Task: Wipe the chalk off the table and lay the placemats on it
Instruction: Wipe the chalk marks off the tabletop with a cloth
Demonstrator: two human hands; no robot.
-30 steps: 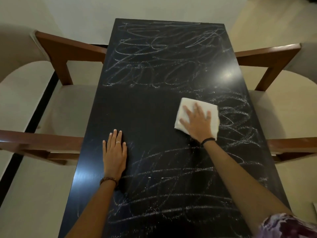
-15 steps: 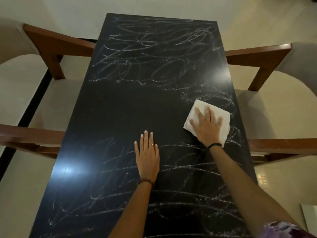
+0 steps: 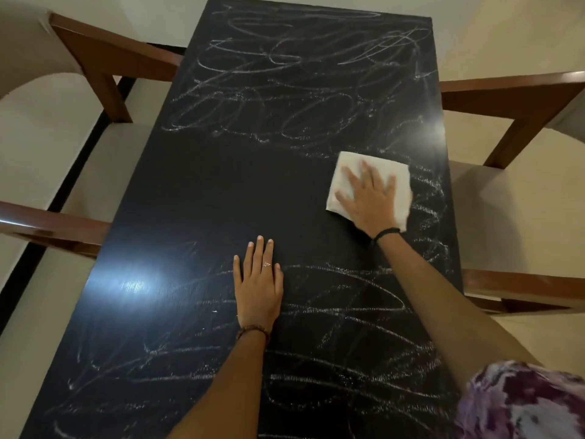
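wooden armchairs flanking chalked table

- Your table: black top, smooth and glossy, bright light glare on it; faint fine grain lines show in the glare.
- Chalk scribbles: white, dusty, matt, grainy strokes on the far and near parts; the middle band is bare gloss.
- Cloth under your right hand: white, soft, matt, folded, could be cloth or paper towel, can't tell.
- Chair arms: reddish-brown wood, smooth, light sheen.
- Chair seats: cream upholstery, matt, smooth.
- Your sleeve: printed purple-white fabric, matt.
- Left wrist: beaded bracelet; right wrist: dark cord band.
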